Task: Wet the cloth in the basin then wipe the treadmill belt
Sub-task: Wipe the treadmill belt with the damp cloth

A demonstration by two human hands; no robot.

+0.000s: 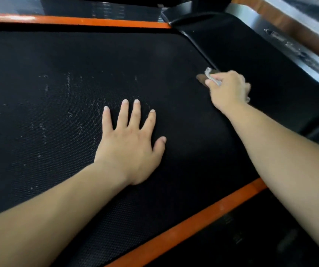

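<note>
Cloth [212, 77], soft and limp, sits bunched in our right hand [230, 91], fist closed around it at the treadmill belt's [58, 64] far edge; our left hand [129, 143] lies flat, fingers spread, holding nothing.

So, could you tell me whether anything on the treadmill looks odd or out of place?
Whitish specks and streaks are scattered over the black belt, left of the flat left hand. The right hand presses the cloth at the far edge.

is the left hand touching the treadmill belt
Touching. The head view shows the left hand pressed flat, palm down with fingers spread, on the black treadmill belt, no gap under it.
</note>
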